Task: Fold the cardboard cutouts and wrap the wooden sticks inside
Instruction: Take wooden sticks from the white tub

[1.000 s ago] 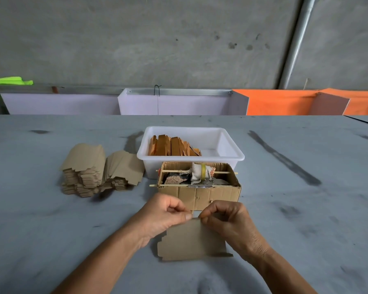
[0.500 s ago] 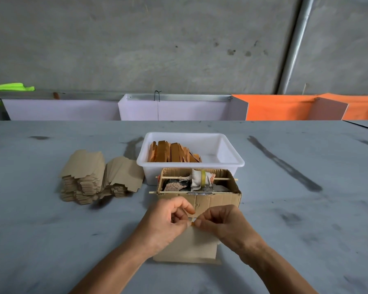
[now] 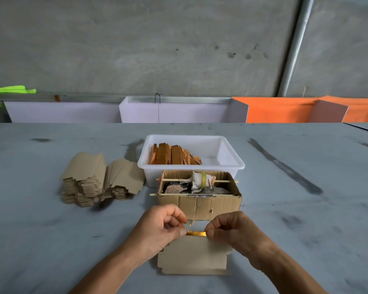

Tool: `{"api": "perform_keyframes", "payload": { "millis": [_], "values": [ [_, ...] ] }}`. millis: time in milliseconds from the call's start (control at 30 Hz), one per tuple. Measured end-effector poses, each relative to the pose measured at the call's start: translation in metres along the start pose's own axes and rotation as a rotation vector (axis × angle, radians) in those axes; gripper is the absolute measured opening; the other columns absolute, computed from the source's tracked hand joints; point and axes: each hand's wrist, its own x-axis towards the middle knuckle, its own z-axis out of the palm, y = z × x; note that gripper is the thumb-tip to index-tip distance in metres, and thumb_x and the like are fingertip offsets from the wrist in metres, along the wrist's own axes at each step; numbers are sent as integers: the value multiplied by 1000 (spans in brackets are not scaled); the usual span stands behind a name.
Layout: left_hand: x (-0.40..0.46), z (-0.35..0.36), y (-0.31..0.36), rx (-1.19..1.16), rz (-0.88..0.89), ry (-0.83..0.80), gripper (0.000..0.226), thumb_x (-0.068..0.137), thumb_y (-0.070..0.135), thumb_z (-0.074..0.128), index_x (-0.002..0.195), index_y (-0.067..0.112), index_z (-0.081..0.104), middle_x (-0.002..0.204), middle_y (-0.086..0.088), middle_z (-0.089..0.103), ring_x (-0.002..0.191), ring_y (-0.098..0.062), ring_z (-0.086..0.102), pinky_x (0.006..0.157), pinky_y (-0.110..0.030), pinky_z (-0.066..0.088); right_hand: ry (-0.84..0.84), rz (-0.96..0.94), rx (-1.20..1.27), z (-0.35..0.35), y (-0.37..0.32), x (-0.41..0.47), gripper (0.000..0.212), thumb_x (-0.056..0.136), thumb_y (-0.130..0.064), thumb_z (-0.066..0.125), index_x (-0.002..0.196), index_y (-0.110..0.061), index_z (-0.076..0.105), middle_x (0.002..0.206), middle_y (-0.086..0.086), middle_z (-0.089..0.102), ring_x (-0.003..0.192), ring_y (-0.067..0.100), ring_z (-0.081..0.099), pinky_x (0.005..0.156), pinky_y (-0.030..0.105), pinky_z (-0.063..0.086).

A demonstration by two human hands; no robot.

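Both hands pinching a short yellow tape strip taut: left hand on one end, right hand on the other, just above the folded cardboard cutout on the table, near edge. Cardboard box just behind.

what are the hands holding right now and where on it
A short yellow strip, probably tape, pinched at its two ends: left hand on the left end, right hand on the right.
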Motion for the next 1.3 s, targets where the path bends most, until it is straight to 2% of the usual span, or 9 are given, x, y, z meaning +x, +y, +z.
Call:
{"api": "perform_keyframes", "payload": {
  "millis": [233, 433, 633, 733, 867, 967, 1100, 1200, 1300],
  "values": [
    [3, -4, -6, 106, 30, 53, 16, 75, 8, 76, 74, 18, 63, 70, -6, 68, 62, -11, 64, 62, -25, 54, 131, -120, -134, 1, 4, 4, 21, 80, -11, 72, 60, -17, 70, 47, -14, 57, 45, -6, 48, 46, 9, 36],
    [5, -4, -8, 24, -20, 70, 21, 79, -7, 66, 79, 14, 65, 72, -2, 67, 68, -10, 62, 67, -21, 53, 84, -87, -42, 0, 3, 8, 22, 83, -2, 67, 63, -11, 70, 52, -10, 58, 47, -3, 47, 47, 13, 38],
    [13, 8, 0, -8, -62, 28, 11, 75, 11, 77, 73, 19, 69, 65, 6, 60, 61, -3, 53, 59, -12, 44, 103, -127, -62, 6, -2, 15, 21, 84, 0, 64, 65, -8, 68, 52, -7, 55, 42, -3, 43, 44, 12, 36],
    [17, 10, 2, -44, -123, 28, 17, 75, 6, 76, 67, 18, 68, 61, 7, 60, 58, -1, 53, 57, -9, 43, 85, -111, -27, 6, -2, 16, 23, 84, 0, 64, 63, -11, 67, 49, -9, 54, 42, -1, 43, 44, 15, 37],
    [17, 12, 3, -143, -236, 21, 14, 78, -1, 70, 72, 12, 69, 61, 5, 60, 61, -3, 53, 55, -7, 42, 52, -72, 35, 2, 1, 13, 24, 85, 2, 62, 64, -10, 67, 47, -9, 53, 43, 1, 43, 43, 17, 36],
    [15, 10, 3, -233, -294, 5, 13, 81, -3, 66, 78, 8, 70, 50, 11, 58, 43, 6, 48, 43, -6, 34, 6, -54, 116, -2, 5, 8, 24, 86, 5, 58, 71, -8, 70, 54, -5, 57, 48, 4, 45, 46, 17, 37],
    [11, 4, 1, -337, -362, 63, 18, 81, -9, 61, 76, 6, 70, 49, 4, 61, 38, 1, 51, 36, -8, 32, 19, -48, 354, -12, 15, -3, 26, 92, 4, 50, 92, -9, 73, 72, 1, 66, 60, 9, 61, 55, 18, 48],
    [11, -4, -2, -480, -451, 104, 21, 82, -12, 57, 73, 3, 68, 52, -3, 64, 41, -7, 57, 39, -11, 41, 55, -109, 416, -23, 26, -14, 29, 94, 4, 46, 105, -11, 68, 92, 11, 71, 74, 25, 69, 63, 26, 54],
    [12, -4, -6, -548, -528, 98, 20, 82, -13, 56, 72, 2, 67, 58, -10, 65, 49, -16, 60, 46, -17, 48, 34, -206, 352, -17, 28, -22, 34, 86, 15, 52, 99, -10, 70, 88, 12, 71, 72, 25, 68, 60, 23, 50]
  ]
}}
